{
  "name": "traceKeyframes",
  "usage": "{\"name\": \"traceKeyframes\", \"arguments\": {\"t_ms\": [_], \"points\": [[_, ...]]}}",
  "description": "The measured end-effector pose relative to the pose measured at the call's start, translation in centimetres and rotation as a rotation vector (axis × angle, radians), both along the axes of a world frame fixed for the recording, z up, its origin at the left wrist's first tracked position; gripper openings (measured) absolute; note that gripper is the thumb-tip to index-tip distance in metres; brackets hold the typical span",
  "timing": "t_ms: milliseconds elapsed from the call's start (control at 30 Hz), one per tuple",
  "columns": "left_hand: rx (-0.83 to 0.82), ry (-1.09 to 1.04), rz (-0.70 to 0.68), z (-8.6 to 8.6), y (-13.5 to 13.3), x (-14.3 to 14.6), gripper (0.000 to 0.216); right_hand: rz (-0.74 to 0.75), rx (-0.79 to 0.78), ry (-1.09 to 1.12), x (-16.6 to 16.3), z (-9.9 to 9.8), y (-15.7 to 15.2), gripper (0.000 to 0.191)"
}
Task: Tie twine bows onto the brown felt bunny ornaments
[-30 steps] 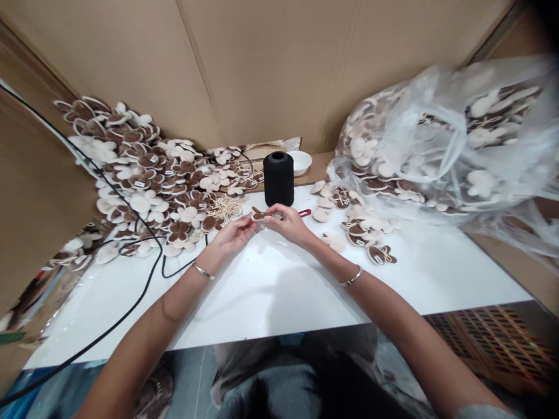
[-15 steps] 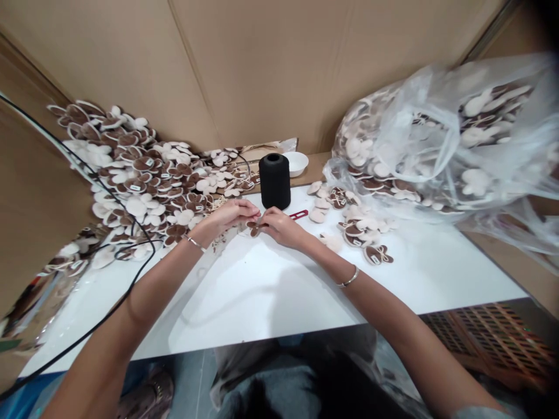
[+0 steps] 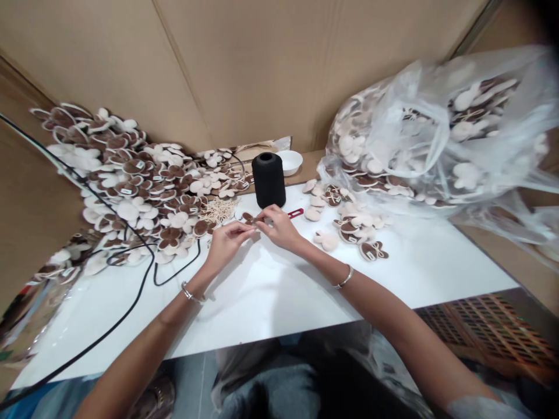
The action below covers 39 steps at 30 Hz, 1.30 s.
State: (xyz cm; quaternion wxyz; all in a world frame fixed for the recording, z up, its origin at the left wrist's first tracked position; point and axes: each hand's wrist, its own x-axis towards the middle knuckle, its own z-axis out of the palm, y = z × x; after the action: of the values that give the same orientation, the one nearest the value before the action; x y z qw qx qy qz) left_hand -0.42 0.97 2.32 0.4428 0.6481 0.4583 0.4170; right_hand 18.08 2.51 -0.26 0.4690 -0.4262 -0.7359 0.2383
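I'm seeing a spool (image 3: 268, 179) standing just behind both hands, a clip (image 3: 296, 213) lying beside it on the counter (image 3: 283, 285). My right hand (image 3: 279, 228) is pinching a patch (image 3: 248, 218) in its grip before the spool. My left hand (image 3: 227, 240) is sitting with its grip pinched shut just beside; I cannot tell on what.

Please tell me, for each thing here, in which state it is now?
Left hand, pinching the piece.
Right hand, pinching the piece.
Spool, upright.
Bowl, upright, behind the spool.
Bag, full, with loose pieces spilled before it.
Pile, loose heap at the left.
Clip, lying flat.
Cable, slack.
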Motion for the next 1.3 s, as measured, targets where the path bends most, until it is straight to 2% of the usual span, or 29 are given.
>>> {"name": "traceKeyframes", "arguments": {"t_ms": [67, 133, 267, 400, 500, 567, 633, 767, 900, 1100, 1200, 1300], "points": [[0.024, -0.047, 0.026, -0.5, -0.6, 0.1, 0.019, -0.026, -0.016, 0.035, -0.2, 0.1, -0.1, 0.005], [-0.035, -0.124, 0.054, -0.9, -0.9, 0.2, 0.019, -0.043, -0.038, 0.071, -0.3, 0.2, -0.3, 0.005], [-0.245, -0.465, 0.078, -1.8, -0.8, 0.5, 0.017, -0.062, -0.104, 0.159, -0.4, 0.1, -0.2, 0.007], [-0.468, -0.803, 0.062, -2.3, -0.2, 0.9, 0.007, -0.014, -0.211, 0.309, -0.6, -0.3, 0.2, 0.014], [-0.637, -0.943, 0.121, -2.2, 0.7, 1.2, 0.018, 0.073, -0.285, 0.406, -0.6, -0.8, 0.6, 0.02], [-0.712, -0.974, 0.159, -2.1, 1.6, 1.3, 0.025, 0.126, -0.289, 0.424, -0.5, -0.9, 0.8, 0.022], [-0.726, -0.925, 0.14, -2.0, 2.8, 1.3, 0.026, 0.142, -0.231, 0.363, -0.2, -0.9, 0.9, 0.02], [-0.694, -0.635, -0.061, -1.5, 5.3, 0.7, 0.02, 0.142, -0.014, 0.124, 0.7, -0.5, 0.9, 0.011], [-0.558, -0.25, -0.218, -0.4, 7.1, -0.5, 0.009, 0.19, 0.092, -0.07, 1.2, -0.2, 1.0, 0.012], [-0.127, 0.304, -0.46, 2.0, 7.2, -1.3, 0.02, 0.199, 0.232, -0.323, 1.1, -0.3, 1.0, 0.014], [0.248, 0.545, -0.434, 2.3, 5.6, -1.2, 0.012, 0.116, 0.237, -0.333, 1.0, -0.4, 0.9, 0.009], [0.613, 0.814, -0.344, 1.5, 3.5, -1.1, 0.015, 0.044, 0.175, -0.269, 0.9, -0.3, 0.7, 0.008]]}}
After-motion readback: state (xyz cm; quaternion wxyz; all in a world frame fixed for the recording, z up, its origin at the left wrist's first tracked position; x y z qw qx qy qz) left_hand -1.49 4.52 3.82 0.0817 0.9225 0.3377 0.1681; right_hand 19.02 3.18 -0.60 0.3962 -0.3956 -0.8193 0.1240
